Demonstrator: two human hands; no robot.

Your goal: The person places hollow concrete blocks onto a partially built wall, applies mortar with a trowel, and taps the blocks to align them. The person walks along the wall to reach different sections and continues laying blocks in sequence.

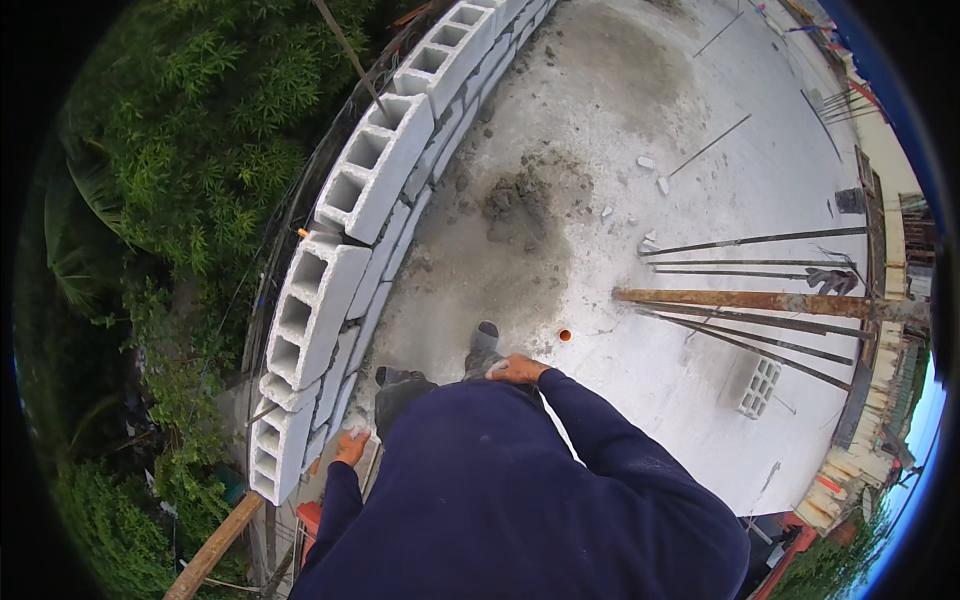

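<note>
My left hand (350, 447) is low beside the near end of the hollow concrete block wall (345, 200). Its fingers are curled and dusted pale, and whether they hold anything is too small to make out. In front of my right thigh, my right hand (519, 370) is closed, with something small and pale at its fingertips that I cannot identify. Mortar joints show between the lower blocks, while the top row has its hollow cells facing up. A gap separates two top blocks where a small orange object (303, 233) sticks out.
Wet mortar (520, 205) lies heaped on the concrete floor ahead. An orange pipe end (565, 335) sits near my right foot. Steel bars (760, 268) and a rusty post (740, 298) rise at the right, near a loose block (760, 387). Trees (190, 150) fill the drop beyond the wall.
</note>
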